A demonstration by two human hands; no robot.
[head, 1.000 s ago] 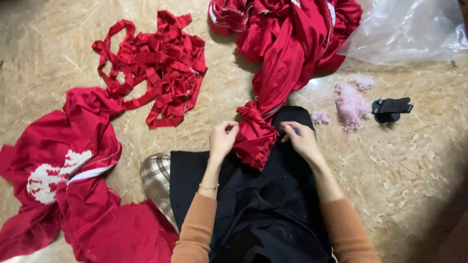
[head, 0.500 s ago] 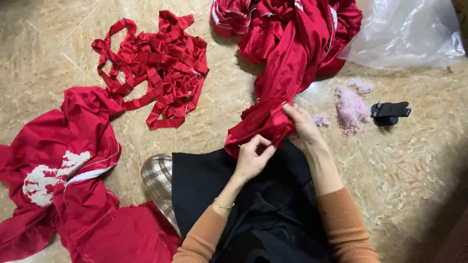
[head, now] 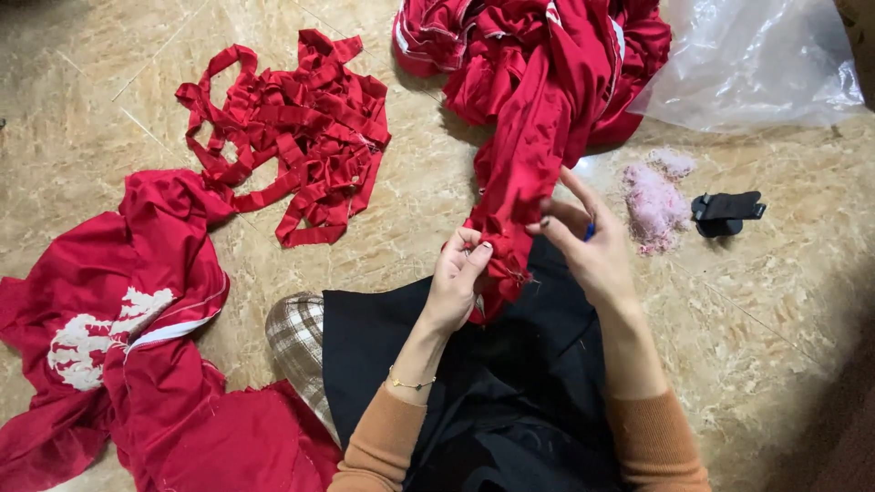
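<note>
A: While the camera looks down from the person's head, what do the two hands hold?

B: Both grasp one red garment (head: pixel 538 118). The left hand (head: pixel 458 282) pinches a bunched fold of it between thumb and fingers, just above the lap. The right hand (head: pixel 583 246) is closed on the same cloth a little higher and to the right, with something small and blue (head: pixel 590 230) showing between its fingers; I cannot tell what it is.

A: Where does the garment lie?

B: It stretches from the hands up to a heap at the top of the view, resting on the floor (head: pixel 437 191), which is pale and marbled. Its lower end hangs over a black cloth (head: pixel 510 392) that covers the lap.

A: What else is around?

B: A tangle of red strips (head: pixel 292 137) lies on the floor to the upper left. Another red garment with a white pattern (head: pixel 118 337) is spread at the left. A checked slipper (head: pixel 296 333) peeks out beside the black cloth. To the right sit a pile of pink fluff (head: pixel 652 200), a small black object (head: pixel 725 212) and, above them, a clear plastic bag (head: pixel 756 64). The sleeves (head: pixel 652 442) are orange, and a thin bracelet (head: pixel 410 383) circles the left wrist.
</note>
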